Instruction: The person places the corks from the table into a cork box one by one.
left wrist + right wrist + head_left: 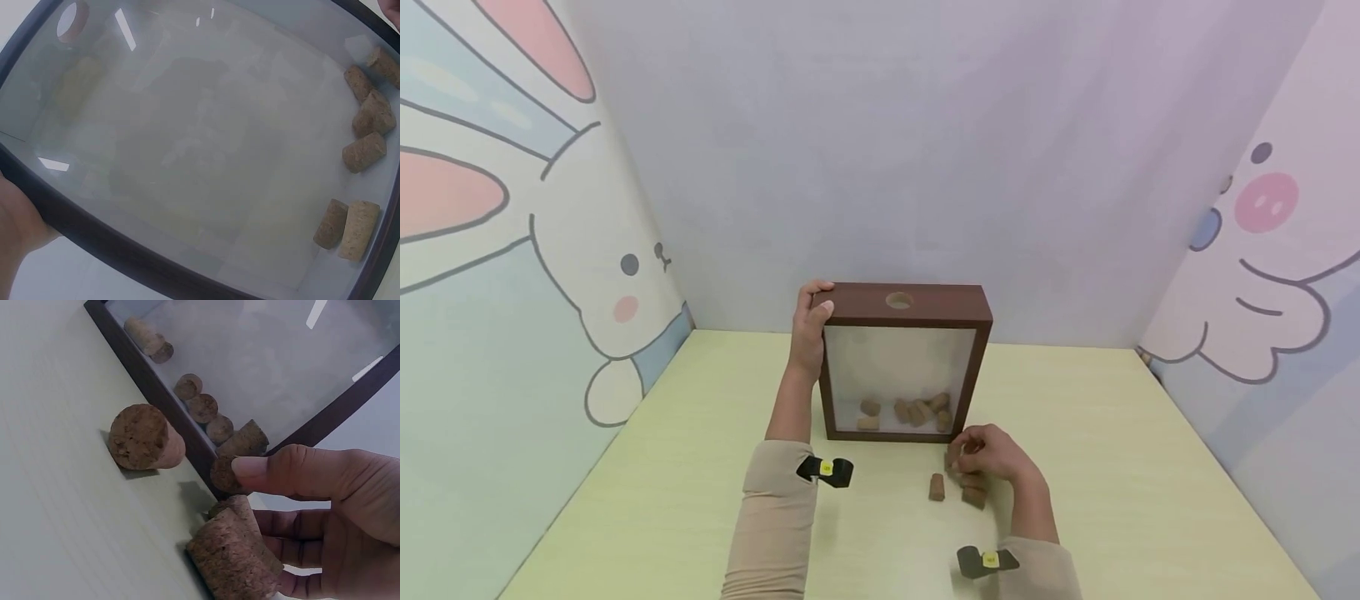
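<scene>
A dark brown box (940,304) with a round top hole (899,300) stands upright on the worktop (662,500), corks (364,152) lying inside, loose corks (937,487) near its corner

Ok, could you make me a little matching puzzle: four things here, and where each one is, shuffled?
1. Dark brown, clear-fronted rectangular box
2. Round hole
3. Bare left hand
4. Bare right hand

A. In the box's top
B. Standing on the pale yellow table
C. At loose brown cylindrical corks
D. Gripping the box's upper left corner

Right pairs: 1-B, 2-A, 3-D, 4-C
</scene>
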Demonstrator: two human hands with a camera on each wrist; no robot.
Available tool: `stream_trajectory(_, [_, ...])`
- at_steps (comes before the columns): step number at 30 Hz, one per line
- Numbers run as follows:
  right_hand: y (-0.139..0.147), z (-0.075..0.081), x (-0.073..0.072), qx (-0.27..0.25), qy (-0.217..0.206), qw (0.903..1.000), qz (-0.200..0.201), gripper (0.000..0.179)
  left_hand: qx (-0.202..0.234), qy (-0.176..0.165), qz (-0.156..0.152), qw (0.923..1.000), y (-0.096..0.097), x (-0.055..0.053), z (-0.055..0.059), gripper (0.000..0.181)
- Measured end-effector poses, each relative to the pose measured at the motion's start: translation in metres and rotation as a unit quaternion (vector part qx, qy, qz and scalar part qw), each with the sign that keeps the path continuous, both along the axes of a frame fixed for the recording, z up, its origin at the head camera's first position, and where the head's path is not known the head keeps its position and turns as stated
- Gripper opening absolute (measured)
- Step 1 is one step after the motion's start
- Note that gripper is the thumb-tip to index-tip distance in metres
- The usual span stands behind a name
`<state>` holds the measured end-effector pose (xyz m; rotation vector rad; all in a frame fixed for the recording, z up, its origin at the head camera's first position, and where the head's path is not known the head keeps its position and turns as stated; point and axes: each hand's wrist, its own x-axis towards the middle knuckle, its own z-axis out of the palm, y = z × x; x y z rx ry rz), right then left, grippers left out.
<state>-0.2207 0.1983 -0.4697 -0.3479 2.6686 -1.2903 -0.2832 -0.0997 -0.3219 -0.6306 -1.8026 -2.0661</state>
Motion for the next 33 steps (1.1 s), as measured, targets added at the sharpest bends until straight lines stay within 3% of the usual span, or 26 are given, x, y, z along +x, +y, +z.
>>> stream_trajectory(8, [0.009, 0.02, 0.009, 0.008, 0.015, 0.9999, -0.001, 0.016, 0.004, 0.006, 0.0, 1.0, 0.002, 0.0, 0.0, 0.044])
stream_trajectory(19, [0.017, 0.039, 0.015, -0.031, 0.048, 0.9981, 0.022, 0.028, 0.001, 0.022, -0.008, 0.9997, 0.001, 0.0, -0.002, 0.047])
stream_trajectory(27, [0.018, 0.051, 0.018, -0.118, 0.035, 0.9924, 0.013, 0.036, 0.001, 0.019, -0.009, 0.9998, 0.001, 0.001, 0.0, 0.047])
stream_trajectory(33, [0.016, 0.055, 0.019, -0.157, 0.052, 0.9859, 0.024, 0.036, -0.001, 0.015, -0.006, 0.9999, 0.001, 0.001, -0.002, 0.047])
